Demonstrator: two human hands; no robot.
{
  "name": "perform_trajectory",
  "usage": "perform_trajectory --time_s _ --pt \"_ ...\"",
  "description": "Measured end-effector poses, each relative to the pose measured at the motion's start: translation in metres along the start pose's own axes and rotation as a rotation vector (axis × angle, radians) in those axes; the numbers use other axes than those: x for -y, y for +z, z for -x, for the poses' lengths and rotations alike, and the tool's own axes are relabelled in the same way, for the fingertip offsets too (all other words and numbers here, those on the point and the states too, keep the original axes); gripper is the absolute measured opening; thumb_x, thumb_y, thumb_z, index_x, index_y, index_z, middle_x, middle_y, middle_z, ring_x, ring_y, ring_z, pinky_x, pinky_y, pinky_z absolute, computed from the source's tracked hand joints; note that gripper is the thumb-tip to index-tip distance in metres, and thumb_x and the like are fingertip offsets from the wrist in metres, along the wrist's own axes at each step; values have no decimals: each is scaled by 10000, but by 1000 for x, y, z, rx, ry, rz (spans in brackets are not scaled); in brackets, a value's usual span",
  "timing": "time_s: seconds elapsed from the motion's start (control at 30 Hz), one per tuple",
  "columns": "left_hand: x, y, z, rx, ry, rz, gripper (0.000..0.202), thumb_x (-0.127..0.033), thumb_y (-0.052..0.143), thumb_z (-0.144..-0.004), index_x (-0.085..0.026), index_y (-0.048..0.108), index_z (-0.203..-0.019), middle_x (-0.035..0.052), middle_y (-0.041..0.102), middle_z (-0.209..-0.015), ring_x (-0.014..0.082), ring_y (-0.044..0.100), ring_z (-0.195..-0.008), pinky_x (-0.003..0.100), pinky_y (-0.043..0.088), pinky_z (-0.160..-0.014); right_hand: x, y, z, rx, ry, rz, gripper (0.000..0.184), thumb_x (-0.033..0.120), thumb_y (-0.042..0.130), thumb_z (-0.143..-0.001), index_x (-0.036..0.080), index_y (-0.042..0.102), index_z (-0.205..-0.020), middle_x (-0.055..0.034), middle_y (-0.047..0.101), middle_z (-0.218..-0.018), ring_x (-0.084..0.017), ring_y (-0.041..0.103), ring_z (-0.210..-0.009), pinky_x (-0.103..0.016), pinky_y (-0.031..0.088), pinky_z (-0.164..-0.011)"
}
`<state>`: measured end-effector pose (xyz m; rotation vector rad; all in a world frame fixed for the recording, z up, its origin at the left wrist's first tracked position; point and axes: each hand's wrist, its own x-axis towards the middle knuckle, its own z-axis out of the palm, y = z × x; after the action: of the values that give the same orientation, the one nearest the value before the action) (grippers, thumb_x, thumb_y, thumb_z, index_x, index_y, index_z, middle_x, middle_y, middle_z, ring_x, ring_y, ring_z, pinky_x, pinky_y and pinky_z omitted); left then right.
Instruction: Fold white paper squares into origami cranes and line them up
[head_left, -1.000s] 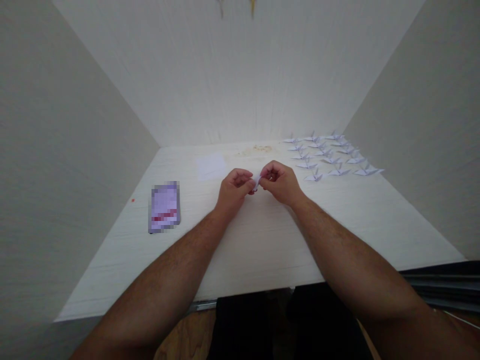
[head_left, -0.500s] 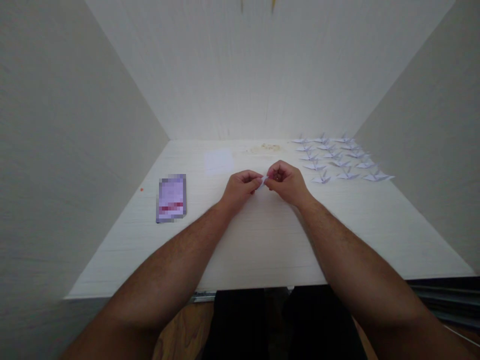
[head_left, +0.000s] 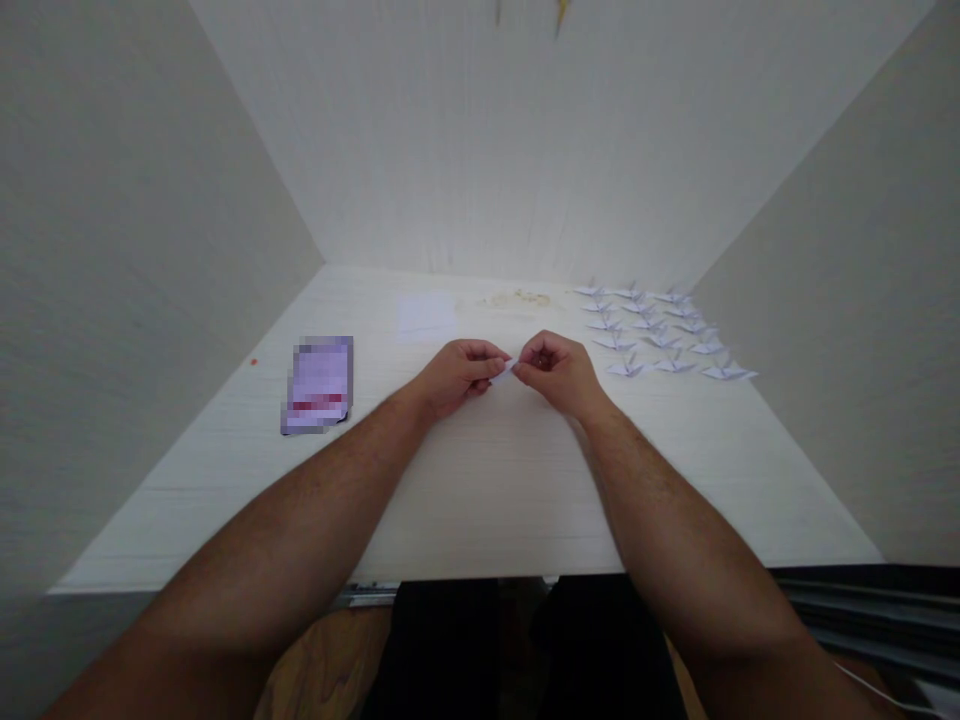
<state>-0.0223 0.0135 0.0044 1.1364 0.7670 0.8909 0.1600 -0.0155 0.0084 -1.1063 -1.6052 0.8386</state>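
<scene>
Hands meet at mid-desk: left hand [head_left: 457, 375] and right hand [head_left: 559, 370] are both closed in a fingertip pinch on one small folded paper piece [head_left: 502, 372], one end each, so it spans the gap between the thumbs. It sits low over the white desk [head_left: 525, 500]; can't tell whether it touches. Gripping both ends likely keeps the piece taut and the working crease exposed; fold details are too small to read. Positions relative to that piece: paper cranes [head_left: 660, 330] to its right and slightly farther back, set in neat rows, well apart, probably to stay out of the forearms' way. Flat white sheet [head_left: 426, 315] behind it, to the left. Purple packet [head_left: 319, 385], face blurred, well to its left. Brownish stain [head_left: 517, 298] straight behind it.
</scene>
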Motion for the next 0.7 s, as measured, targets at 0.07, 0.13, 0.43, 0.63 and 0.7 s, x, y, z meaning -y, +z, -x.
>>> perform_trajectory --time_s 0.07,0.13,0.43,0.63,0.7 --pt "-1 -1 0 16 -15 -10 300 -358 889 -542 -157 723 -690 3 558 -544 52 399 -419 205 264 -391 0 0 0 -9 -12 11 144 276 717 -711 203 594 -719 42 548 -610 -91 454 -542 -241 346 -503" --pt "-2 -1 0 28 -22 -23 310 -362 891 -549 -154 724 -707 6 561 -545 59 415 -423 207 269 -391 0 0 1 -19 -30 38 128 263 706 -717 202 593 -715 43 539 -599 -91 449 -534 -241 346 -500" --pt "4 -5 -1 92 2 -160 329 -371 867 -609 -130 680 -732 11 596 -537 89 524 -447 201 374 -411 2 -1 1 -27 -195 278 42 211 645 -753 199 606 -743 24 594 -655 -103 530 -579 -244 427 -553" --pt "6 -3 0 78 10 -135 360 -401 849 -645 -137 649 -786 47 695 -676 174 683 -603 255 529 -508 -5 -2 0 -59 -302 359 58 199 636 -782 199 626 -725 7 632 -701 -108 558 -621 -245 443 -584" --pt "7 -2 1 78 31 -134 348 -407 837 -665 -137 653 -786 60 715 -725 181 699 -662 266 555 -545 -6 -2 0 -66 -328 376 57 192 637 -790 202 643 -735 3 650 -718 -111 573 -634 -248 454 -598"
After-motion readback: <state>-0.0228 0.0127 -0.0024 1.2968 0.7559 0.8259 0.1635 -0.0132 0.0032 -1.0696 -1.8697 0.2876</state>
